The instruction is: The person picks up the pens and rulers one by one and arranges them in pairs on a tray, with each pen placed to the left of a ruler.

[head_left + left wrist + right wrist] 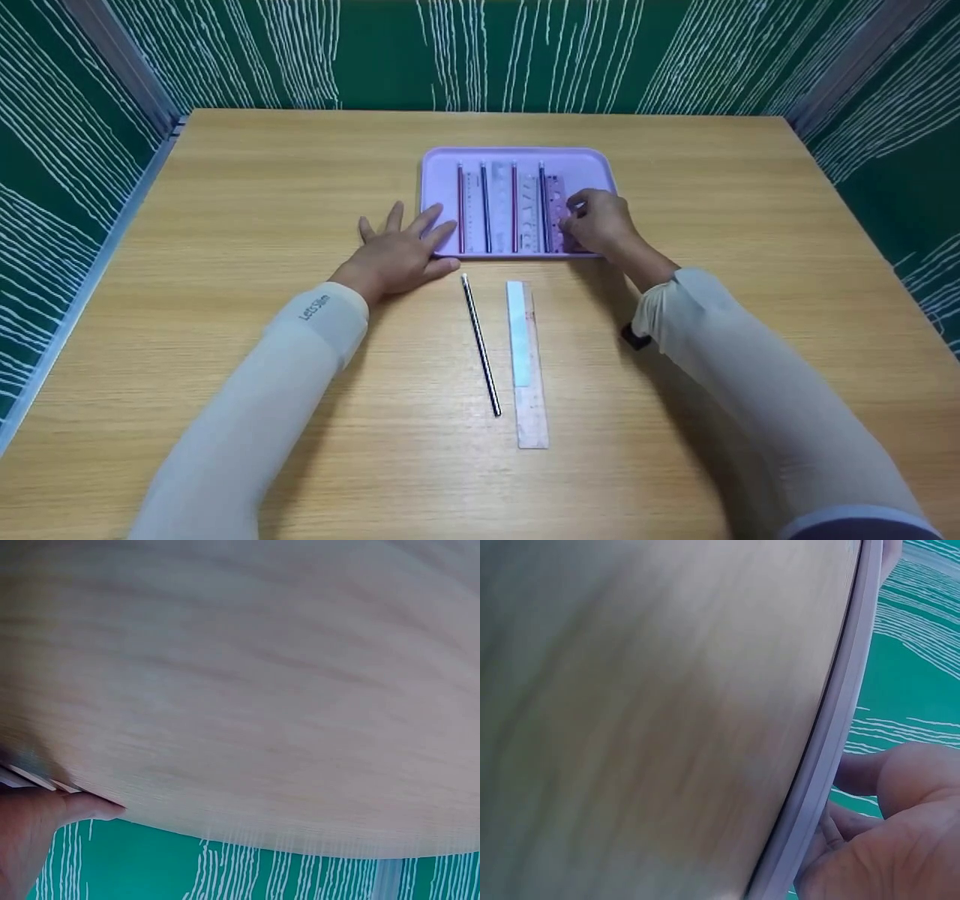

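Observation:
A lilac tray (517,152) lies on the table with pencils and rulers side by side in it. My left hand (397,255) rests spread at the tray's left front corner, fingers straight, fingertips on the rim. My right hand (600,221) reaches over the tray's right side, its fingers bent at the right edge of a purple ruler (555,206); whether they pinch it is hidden. Left of that ruler are a dark pencil (542,202), a clear ruler (529,210) and a red pencil (514,202). In the right wrist view, the tray's rim (817,742) stands before the bent fingers.
In front of the tray a dark striped pencil (481,345) lies slanted on the wooden table (262,187). Beside it is a clear ruler with a light blue strip (519,337). Green panels with white streaks (390,60) surround the table on the far side and both flanks.

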The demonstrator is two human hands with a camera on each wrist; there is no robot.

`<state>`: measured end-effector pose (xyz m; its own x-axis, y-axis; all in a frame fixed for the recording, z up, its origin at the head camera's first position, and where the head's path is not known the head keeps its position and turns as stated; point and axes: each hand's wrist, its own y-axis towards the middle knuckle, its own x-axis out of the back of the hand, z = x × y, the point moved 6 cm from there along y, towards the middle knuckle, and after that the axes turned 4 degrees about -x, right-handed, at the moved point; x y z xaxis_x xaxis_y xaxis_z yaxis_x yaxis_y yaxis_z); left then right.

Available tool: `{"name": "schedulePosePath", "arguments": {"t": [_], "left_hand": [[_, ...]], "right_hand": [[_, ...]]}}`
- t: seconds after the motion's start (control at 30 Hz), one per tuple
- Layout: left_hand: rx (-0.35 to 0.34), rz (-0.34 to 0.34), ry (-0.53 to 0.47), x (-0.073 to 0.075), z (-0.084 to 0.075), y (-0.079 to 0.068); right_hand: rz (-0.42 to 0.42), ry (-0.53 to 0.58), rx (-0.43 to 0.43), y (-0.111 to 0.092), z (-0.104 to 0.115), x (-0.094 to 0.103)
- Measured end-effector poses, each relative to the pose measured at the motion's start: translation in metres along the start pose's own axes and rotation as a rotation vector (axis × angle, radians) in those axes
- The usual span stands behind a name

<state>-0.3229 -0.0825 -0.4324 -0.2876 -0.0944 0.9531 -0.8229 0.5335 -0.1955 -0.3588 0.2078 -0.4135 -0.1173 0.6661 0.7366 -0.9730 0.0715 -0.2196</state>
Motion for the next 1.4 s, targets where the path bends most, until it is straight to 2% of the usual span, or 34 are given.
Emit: {"name": "schedulePosePath", "arguments": {"t": [0.13,0.33,0.6,0.73,0.87,1.13,1.23,1.4], "left_hand": [[-0.003,-0.003,0.0,0.0,0.0,0.0],[0.004,0.01,-0.003,-0.002,0.001,0.001],[0.009,0.008,-0.009,-0.001,0.001,0.001],[0.008,0.005,-0.008,-0.001,0.002,0.0],[0.011,0.005,-0.005,-0.001,0.003,0.0],[0.006,0.002,0.004,0.0,0.001,0.001],[0.005,0.002,0.008,-0.001,0.002,0.002],[0.003,0.003,0.006,-0.002,0.002,0.002]], "right_hand": [[0.005,0.003,0.003,0.0,-0.001,-0.001],[-0.03,-0.049,0.039,-0.001,-0.001,0.001],[-0.088,-0.058,0.074,-0.005,0.001,0.004],[-0.167,-0.061,0.139,-0.011,0.007,0.007],[-0.202,-0.046,0.213,-0.02,0.014,0.006],[-0.201,-0.001,0.267,-0.036,0.021,0.0],[-0.172,0.049,0.271,-0.043,0.023,-0.005],[-0.049,0.17,0.239,-0.055,0.026,-0.017]]}}
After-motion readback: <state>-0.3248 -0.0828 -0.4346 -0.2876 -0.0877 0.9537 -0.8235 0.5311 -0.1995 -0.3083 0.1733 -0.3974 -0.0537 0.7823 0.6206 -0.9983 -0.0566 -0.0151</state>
